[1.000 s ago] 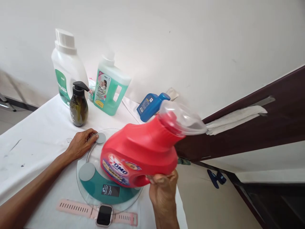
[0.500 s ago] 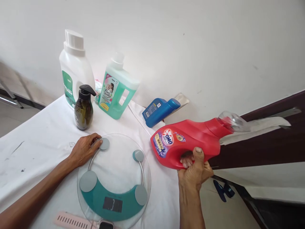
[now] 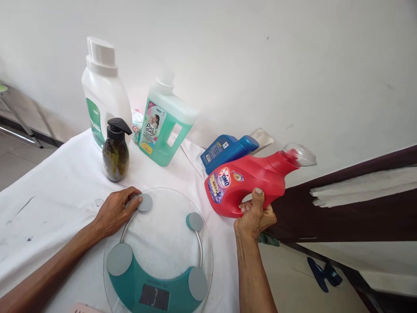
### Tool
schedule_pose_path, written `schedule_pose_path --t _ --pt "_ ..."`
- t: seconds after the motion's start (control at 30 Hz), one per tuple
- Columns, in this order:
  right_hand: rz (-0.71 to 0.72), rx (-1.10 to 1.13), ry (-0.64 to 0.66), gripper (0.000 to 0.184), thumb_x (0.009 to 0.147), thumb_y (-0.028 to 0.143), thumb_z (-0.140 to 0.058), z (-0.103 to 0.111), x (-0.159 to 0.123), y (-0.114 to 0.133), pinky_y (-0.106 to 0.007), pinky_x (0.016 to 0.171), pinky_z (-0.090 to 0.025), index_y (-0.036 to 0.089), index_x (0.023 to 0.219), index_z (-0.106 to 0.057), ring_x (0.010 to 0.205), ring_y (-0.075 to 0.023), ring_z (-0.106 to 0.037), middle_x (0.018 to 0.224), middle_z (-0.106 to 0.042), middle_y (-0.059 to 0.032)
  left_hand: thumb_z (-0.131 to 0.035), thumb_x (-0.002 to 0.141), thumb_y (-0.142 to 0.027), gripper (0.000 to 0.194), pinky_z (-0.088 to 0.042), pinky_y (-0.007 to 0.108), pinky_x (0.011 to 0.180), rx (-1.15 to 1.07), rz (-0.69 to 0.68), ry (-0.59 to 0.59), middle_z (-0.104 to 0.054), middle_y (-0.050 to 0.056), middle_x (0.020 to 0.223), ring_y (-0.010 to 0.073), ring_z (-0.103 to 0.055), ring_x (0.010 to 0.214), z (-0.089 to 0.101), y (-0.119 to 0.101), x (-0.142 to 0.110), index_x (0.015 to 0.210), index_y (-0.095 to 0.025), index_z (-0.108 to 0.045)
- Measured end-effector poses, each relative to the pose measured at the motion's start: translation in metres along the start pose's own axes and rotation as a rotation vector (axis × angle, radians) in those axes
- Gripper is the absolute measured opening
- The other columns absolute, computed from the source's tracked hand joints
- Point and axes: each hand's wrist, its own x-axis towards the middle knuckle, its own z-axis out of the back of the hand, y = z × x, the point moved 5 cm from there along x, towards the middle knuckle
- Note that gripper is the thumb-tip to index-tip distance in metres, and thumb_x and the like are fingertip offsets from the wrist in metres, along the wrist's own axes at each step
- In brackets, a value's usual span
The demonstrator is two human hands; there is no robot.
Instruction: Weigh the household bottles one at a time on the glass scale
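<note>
My right hand (image 3: pixel 255 218) is wrapped around the handle of a red detergent bottle (image 3: pixel 249 176), which is tilted nearly on its side with its clear cap (image 3: pixel 300 155) pointing right. The bottle is at the table's right edge, in front of a blue bottle (image 3: pixel 224 150). My left hand (image 3: pixel 117 210) grips the far left rim of a round glass bathroom scale (image 3: pixel 177 284), thumb on a grey pad (image 3: pixel 145 202) and fingers at the edge. The scale has a teal base and a dark display (image 3: pixel 154 297). Whether the scale lies fully flat I cannot tell.
A white jug (image 3: pixel 109 89), a dark pump bottle (image 3: pixel 116 154) and a green liquid bottle (image 3: pixel 159 150) stand at the back left of the white-covered table (image 3: pixel 65 187). A wall rises behind. Slippers (image 3: pixel 322 274) lie on the floor at right.
The red bottle and my right hand have shifted slightly left and up in view, nearer the blue bottle. My left hand stays on the scale's rim. The view has shifted a little.
</note>
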Motion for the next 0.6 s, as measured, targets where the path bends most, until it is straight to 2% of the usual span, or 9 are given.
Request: schedule_pose_path --t 0.07,0.17,0.23,0.3,0.37,0.4,0.43,0.5,0.6 --pt "0.027 -0.058 0.032 0.05 0.076 0.067 -0.077 0.002 0.0 0.0 -0.028 0.046 -0.034 0.021 0.071 -0.057 0.046 -0.0102 -0.035 0.049 -0.039 0.0091 -0.045 0.095 -0.058 0.044 -0.042 0.033 0.069 0.0 -0.001 -0.004 -0.073 0.001 0.082 0.0219 -0.064 0.074 0.0 0.0 0.0 0.105 -0.023 -0.071" --pt "0.097 -0.239 0.069 0.054 0.079 0.072 -0.073 0.01 -0.002 0.005 -0.034 0.06 -0.048 0.02 0.089 -0.06 0.061 -0.017 -0.054 0.069 -0.057 0.0015 -0.044 0.095 -0.055 0.043 -0.042 0.034 0.071 -0.002 -0.011 -0.011 -0.074 0.003 0.085 0.023 -0.064 0.078 0.001 -0.001 -0.002 0.104 -0.023 -0.07" --pt "0.287 -0.37 0.005 0.061 0.077 0.071 -0.075 0.017 -0.007 0.021 -0.044 0.076 -0.055 0.02 0.105 -0.057 0.087 -0.0269 -0.064 0.099 -0.064 -0.0102 -0.043 0.095 -0.053 0.042 -0.042 0.034 0.072 -0.004 -0.019 -0.012 -0.074 0.004 0.087 0.0235 -0.065 0.079 0.001 -0.002 -0.002 0.104 -0.022 -0.07" --pt "0.591 -0.466 -0.082 0.067 0.077 0.067 -0.077 0.018 -0.021 0.047 -0.056 0.093 -0.053 0.019 0.117 -0.054 0.113 -0.0363 -0.059 0.122 -0.057 -0.0193 -0.043 0.095 -0.051 0.04 -0.042 0.034 0.072 -0.004 -0.026 -0.01 -0.074 0.005 0.088 0.0239 -0.065 0.079 0.001 -0.002 -0.003 0.104 -0.022 -0.069" --pt "0.824 -0.51 -0.041 0.064 0.081 0.061 -0.076 0.004 -0.04 0.07 -0.06 0.1 -0.05 0.019 0.122 -0.053 0.125 -0.0393 -0.054 0.127 -0.054 -0.0211 -0.043 0.095 -0.05 0.039 -0.042 0.034 0.072 0.0 -0.028 -0.011 -0.074 0.005 0.089 0.0242 -0.065 0.08 0.0 0.0 -0.003 0.104 -0.022 -0.069" --pt "0.856 -0.505 0.038 0.061 0.084 0.059 -0.075 -0.008 -0.049 0.078 -0.06 0.1 -0.051 0.019 0.124 -0.053 0.125 -0.0384 -0.054 0.127 -0.055 -0.0202 -0.043 0.096 -0.049 0.038 -0.041 0.034 0.072 0.005 -0.03 -0.015 -0.074 0.006 0.089 0.0244 -0.065 0.081 0.0 0.001 -0.003 0.104 -0.022 -0.068" --pt "0.837 -0.483 0.139 0.059 0.086 0.058 -0.074 -0.023 -0.057 0.082 -0.057 0.099 -0.053 0.02 0.125 -0.053 0.123 -0.0366 -0.056 0.126 -0.056 -0.0188 -0.043 0.096 -0.048 0.037 -0.041 0.034 0.072 0.009 -0.032 -0.017 -0.074 0.006 0.09 0.0245 -0.066 0.081 -0.001 0.002 -0.002 0.104 -0.022 -0.068" --pt "0.692 -0.418 0.319 0.06 0.088 0.06 -0.072 -0.058 -0.068 0.081 -0.053 0.101 -0.054 0.02 0.128 -0.051 0.122 -0.0329 -0.059 0.128 -0.057 -0.0172 -0.043 0.096 -0.045 0.035 -0.041 0.034 0.073 0.005 -0.042 -0.016 -0.074 0.006 0.09 0.0245 -0.066 0.083 -0.002 0.005 -0.002 0.104 -0.022 -0.068" --pt "0.395 -0.34 0.462 0.076 0.082 0.066 -0.075 -0.111 -0.074 0.062 -0.052 0.112 -0.047 0.019 0.135 -0.045 0.134 -0.0328 -0.052 0.144 -0.051 -0.0197 -0.045 0.099 -0.042 0.032 -0.041 0.034 0.074 -0.018 -0.062 -0.012 -0.073 0.006 0.089 0.0238 -0.065 0.083 -0.005 0.008 -0.001 0.106 -0.021 -0.068"
